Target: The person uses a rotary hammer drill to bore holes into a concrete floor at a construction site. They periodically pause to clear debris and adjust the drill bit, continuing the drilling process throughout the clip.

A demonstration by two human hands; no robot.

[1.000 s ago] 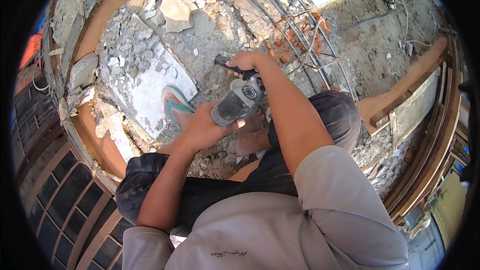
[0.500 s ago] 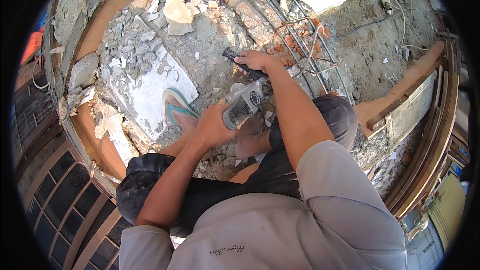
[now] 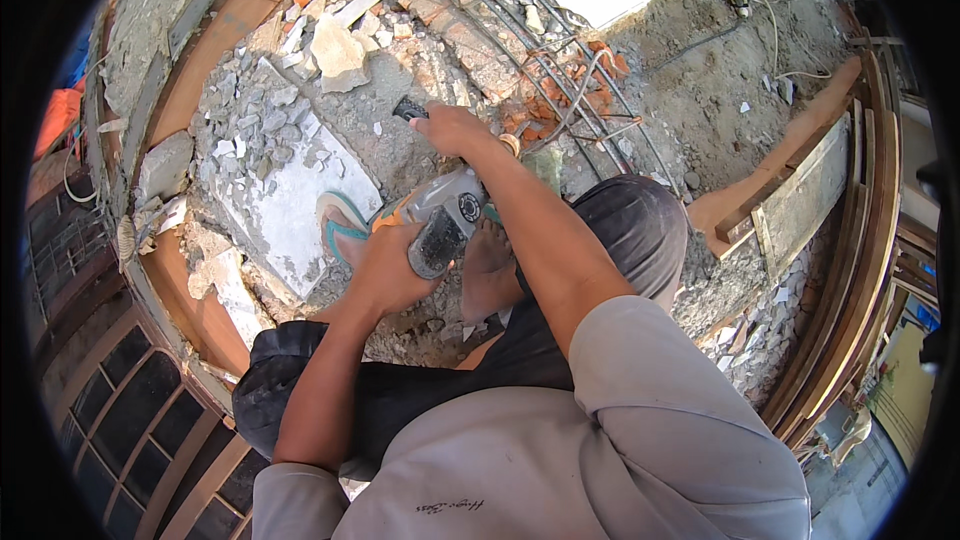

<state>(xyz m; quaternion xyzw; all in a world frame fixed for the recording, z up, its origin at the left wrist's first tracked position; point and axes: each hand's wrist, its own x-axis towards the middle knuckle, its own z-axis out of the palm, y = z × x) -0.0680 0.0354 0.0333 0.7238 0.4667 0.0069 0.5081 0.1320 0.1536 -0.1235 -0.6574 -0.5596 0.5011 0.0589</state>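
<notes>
A grey and orange rotary hammer point(image 3: 440, 202) with a dark rounded motor end is held across in front of my feet. My left hand point(image 3: 385, 268) is closed round its rear grip, which the fingers mostly hide. My right hand point(image 3: 455, 130) grips the black side handle point(image 3: 409, 110), whose end sticks out past the fingers. Beyond my right forearm shows part of the tool's front collar point(image 3: 511, 143); I cannot make out whether its tip touches anything. Close below the tool are my sandalled foot point(image 3: 345, 225) and my other foot point(image 3: 488, 270).
Broken concrete point(image 3: 265, 120) lies heaped on a white slab point(image 3: 300, 205) at left. A steel rebar cage point(image 3: 520, 35) runs across the rubble past broken red brick point(image 3: 540, 110). Timber boards point(image 3: 870, 230) stand at right, a cable point(image 3: 770, 20) lies far right, and a window frame point(image 3: 130, 390) is at lower left.
Both hands and the rotary hammer have shifted left, the right hand most. Part of the tool's front collar now shows beyond my right forearm. The whole view has also slid slightly.
</notes>
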